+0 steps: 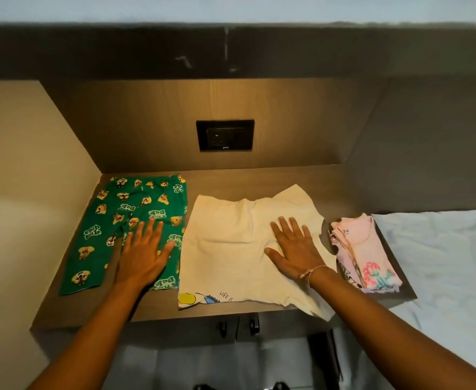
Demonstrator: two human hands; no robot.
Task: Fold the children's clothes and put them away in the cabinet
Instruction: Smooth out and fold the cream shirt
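Green cartoon-print children's trousers point(113, 220) lie spread flat on the left of the wooden counter point(259, 175). My left hand point(142, 256) rests palm down on them, fingers apart. A cream T-shirt point(225, 249) lies face down in the middle, a printed corner showing at its near edge. On its right half my right hand point(294, 250) presses flat, fingers spread. A small pile of folded pink clothes point(363, 257) sits at the counter's right end. Two dark cabinet door handles point(238, 327) show under the counter's front edge.
A black wall socket point(225, 135) is set in the back panel. Side panels wall in the counter on the left and right. A bed with a pale blue sheet point(442, 263) adjoins the counter on the right.
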